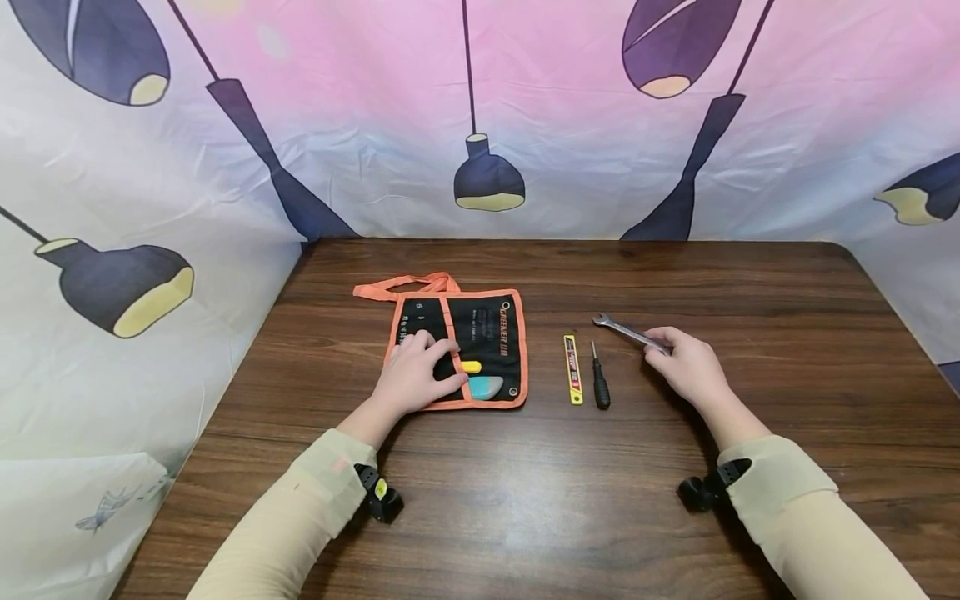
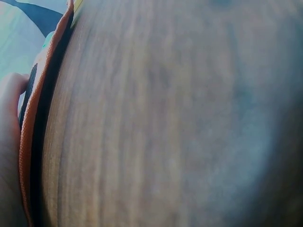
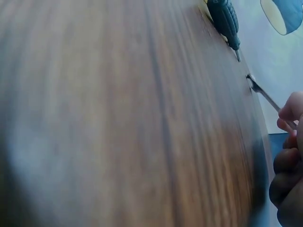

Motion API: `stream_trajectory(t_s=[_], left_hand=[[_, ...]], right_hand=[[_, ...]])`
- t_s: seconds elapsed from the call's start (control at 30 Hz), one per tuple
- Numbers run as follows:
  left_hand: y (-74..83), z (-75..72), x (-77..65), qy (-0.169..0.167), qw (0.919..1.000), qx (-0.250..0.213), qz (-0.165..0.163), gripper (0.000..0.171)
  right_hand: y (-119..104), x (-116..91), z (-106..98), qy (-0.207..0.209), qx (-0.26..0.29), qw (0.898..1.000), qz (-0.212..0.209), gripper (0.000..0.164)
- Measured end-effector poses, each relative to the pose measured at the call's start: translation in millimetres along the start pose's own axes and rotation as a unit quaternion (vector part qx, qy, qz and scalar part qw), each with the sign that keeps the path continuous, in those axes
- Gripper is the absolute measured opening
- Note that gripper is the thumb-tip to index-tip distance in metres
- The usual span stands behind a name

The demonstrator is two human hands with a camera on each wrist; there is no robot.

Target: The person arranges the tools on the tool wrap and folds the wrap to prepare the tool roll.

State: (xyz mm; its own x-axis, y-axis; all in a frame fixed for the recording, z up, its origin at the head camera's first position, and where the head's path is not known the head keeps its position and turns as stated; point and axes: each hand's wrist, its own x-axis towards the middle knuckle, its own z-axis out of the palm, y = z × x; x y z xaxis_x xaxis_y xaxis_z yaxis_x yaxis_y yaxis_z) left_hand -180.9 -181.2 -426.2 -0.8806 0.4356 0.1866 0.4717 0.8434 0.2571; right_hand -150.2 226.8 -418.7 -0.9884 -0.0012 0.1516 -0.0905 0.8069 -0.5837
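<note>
A black tool pouch [image 1: 486,321] with orange trim lies on the table. My left hand [image 1: 411,375] rests on its left half, finger and thumb at the orange edge of the pocket. From that pocket stick out a yellow end [image 1: 471,367] and a teal-and-grey handle [image 1: 485,387]. In the left wrist view, the thumb [image 2: 14,90] lies along the pouch's edge. With my right hand [image 1: 690,367] I grip a silver wrench [image 1: 626,330] by one end, its open jaw pointing left. A black-handled screwdriver [image 1: 601,383] lies left of that hand.
Beside the screwdriver lies a flat yellow strip [image 1: 573,371] with red and black print. An orange strap [image 1: 408,287] trails from the pouch's top. Behind the dark wood table [image 1: 510,500] hangs a cloth backdrop [image 1: 390,125] printed with lamps.
</note>
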Motion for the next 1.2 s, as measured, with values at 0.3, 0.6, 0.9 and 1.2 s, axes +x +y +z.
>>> stream_trajectory(t_s=[0.3, 0.6, 0.9, 1.2], left_hand=[[-0.9, 1.3, 0.1, 0.003, 1.0, 0.003, 0.006, 0.046], [-1.4, 2.5, 0.7, 0.005, 0.9999, 0.007, 0.008, 0.046], [-1.2, 2.3, 0.1, 0.003, 1.0, 0.003, -0.002, 0.046], [-0.5, 1.0, 0.0, 0.003, 1.0, 0.002, -0.001, 0.045]], right_hand=[[-6, 4, 5, -0.002, -0.017, 1.0, -0.009, 0.029], [-17, 7, 13, 0.037, 0.025, 0.999, -0.023, 0.031], [-36, 10, 20, 0.014, 0.039, 0.998, -0.05, 0.026], [-48, 14, 30, -0.026, 0.047, 0.996, -0.074, 0.023]])
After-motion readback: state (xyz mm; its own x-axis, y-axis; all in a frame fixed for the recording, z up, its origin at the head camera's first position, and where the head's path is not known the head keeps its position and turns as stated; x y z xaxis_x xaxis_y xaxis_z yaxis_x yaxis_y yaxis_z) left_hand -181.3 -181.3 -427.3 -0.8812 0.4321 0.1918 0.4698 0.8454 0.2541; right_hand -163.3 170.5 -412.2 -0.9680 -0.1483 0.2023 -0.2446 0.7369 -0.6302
